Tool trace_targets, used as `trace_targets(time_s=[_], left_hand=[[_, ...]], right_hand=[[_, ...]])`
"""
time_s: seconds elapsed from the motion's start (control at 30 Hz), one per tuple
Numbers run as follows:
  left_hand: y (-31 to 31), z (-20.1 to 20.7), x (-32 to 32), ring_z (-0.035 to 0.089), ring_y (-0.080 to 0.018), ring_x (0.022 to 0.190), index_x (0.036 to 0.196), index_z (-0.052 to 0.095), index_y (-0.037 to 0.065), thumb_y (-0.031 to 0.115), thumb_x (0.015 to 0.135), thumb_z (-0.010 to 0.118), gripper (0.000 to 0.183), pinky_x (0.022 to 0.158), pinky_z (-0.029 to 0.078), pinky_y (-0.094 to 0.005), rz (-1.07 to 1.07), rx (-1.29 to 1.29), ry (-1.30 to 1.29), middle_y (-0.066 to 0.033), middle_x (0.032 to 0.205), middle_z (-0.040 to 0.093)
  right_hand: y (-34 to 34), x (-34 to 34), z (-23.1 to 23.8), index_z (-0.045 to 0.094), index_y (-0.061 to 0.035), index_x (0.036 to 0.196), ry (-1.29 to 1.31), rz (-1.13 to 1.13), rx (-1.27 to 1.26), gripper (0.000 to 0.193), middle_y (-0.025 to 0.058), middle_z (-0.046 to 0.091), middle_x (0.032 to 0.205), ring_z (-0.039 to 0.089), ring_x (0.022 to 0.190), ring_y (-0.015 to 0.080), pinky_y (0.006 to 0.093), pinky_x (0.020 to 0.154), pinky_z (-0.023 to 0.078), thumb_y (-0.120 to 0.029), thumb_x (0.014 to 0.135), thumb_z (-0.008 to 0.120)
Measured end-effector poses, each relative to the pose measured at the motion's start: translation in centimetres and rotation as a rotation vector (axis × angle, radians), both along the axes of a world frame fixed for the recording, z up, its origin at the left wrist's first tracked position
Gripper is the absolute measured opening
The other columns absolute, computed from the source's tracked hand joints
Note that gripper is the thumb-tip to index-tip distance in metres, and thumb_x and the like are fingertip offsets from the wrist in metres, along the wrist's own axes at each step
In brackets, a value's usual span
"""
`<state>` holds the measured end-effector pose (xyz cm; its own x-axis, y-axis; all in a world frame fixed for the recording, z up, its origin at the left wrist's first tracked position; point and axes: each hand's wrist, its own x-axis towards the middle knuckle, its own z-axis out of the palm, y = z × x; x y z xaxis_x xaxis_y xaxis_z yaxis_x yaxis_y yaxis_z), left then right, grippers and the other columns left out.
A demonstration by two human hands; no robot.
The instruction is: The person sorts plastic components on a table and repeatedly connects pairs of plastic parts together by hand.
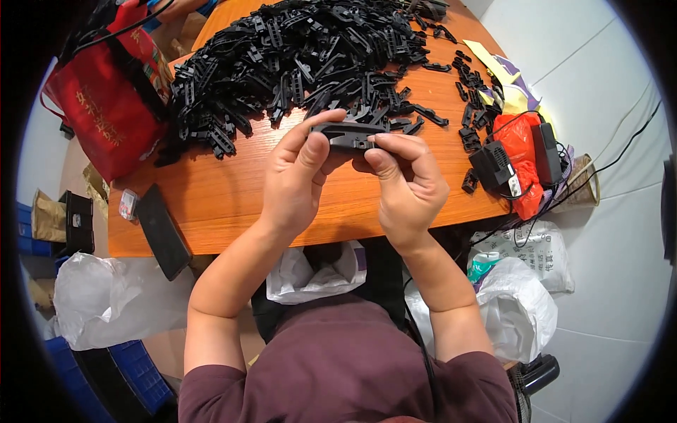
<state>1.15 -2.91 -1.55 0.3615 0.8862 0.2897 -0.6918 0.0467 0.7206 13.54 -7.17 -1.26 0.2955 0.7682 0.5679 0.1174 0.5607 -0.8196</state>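
Observation:
Between my two hands, above the near part of the table, is a long black plastic part point(345, 132) with slots along its side. My left hand point(290, 176) grips its left end between thumb and fingers. At the right end, my right hand point(412, 183) has thumb and forefinger pinched on the same part; whether a smaller piece sits between those fingertips cannot be made out. Just beyond the hands spreads a big heap of similar black plastic parts point(303, 53).
The wooden table point(233, 229) bears a dark phone-like slab point(162, 229), a small clear box point(128, 204) and black adapters point(496, 169) by a red plastic bag point(520, 134). A red bag point(102, 106) stands left. White sacks point(518, 303) flank me below, and an open white bag point(317, 278) lies at my lap.

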Motion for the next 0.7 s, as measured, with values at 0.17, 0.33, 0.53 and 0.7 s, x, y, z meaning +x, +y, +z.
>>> trace_targets(time_s=[0.17,0.33,0.53,0.7], left_hand=[[-0.1,-0.7,-0.1,0.058,-0.0191,0.101,0.119,0.05,-0.004,0.016,0.087,0.061,0.039,0.09,0.047,-0.0304,0.151,0.423,0.111,-0.0146,0.113,0.057],[-0.7,0.1,-0.7,0.059,-0.0168,0.098,0.116,0.052,-0.005,0.006,0.082,0.066,0.038,0.086,0.048,-0.0276,0.227,0.44,0.252,-0.0141,0.111,0.059],[-1.2,0.7,-0.7,0.059,-0.0145,0.094,0.112,0.055,-0.004,0.005,0.081,0.067,0.035,0.081,0.048,-0.0255,0.178,0.322,0.278,-0.0108,0.103,0.061],[0.0,0.7,-0.9,0.06,-0.0169,0.093,0.108,0.056,-0.003,0.008,0.079,0.069,0.033,0.079,0.049,-0.0276,0.325,0.632,0.449,-0.0123,0.1,0.063]], right_hand=[[-0.2,-0.3,-0.5,0.061,0.0023,0.092,0.065,-0.041,0.088,0.014,0.0093,0.059,0.09,0.059,0.075,0.0111,0.0229,0.064,0.051,0.004,0.079,0.066],[-0.4,0.1,-0.4,0.06,0.0014,0.092,-0.164,-0.122,0.219,0.019,0.0109,0.059,0.088,0.06,0.076,0.0159,0.024,0.065,0.051,0.006,0.076,0.067],[-0.9,0.5,-0.2,0.059,-0.0005,0.091,-0.289,-0.183,0.264,0.024,0.0119,0.059,0.086,0.06,0.075,0.0212,0.0255,0.061,0.051,0.008,0.071,0.07],[-1.4,0.5,0.1,0.058,0.0012,0.092,-0.146,-0.057,0.186,0.017,0.0112,0.058,0.086,0.059,0.075,0.017,0.024,0.063,0.051,0.005,0.077,0.067]])
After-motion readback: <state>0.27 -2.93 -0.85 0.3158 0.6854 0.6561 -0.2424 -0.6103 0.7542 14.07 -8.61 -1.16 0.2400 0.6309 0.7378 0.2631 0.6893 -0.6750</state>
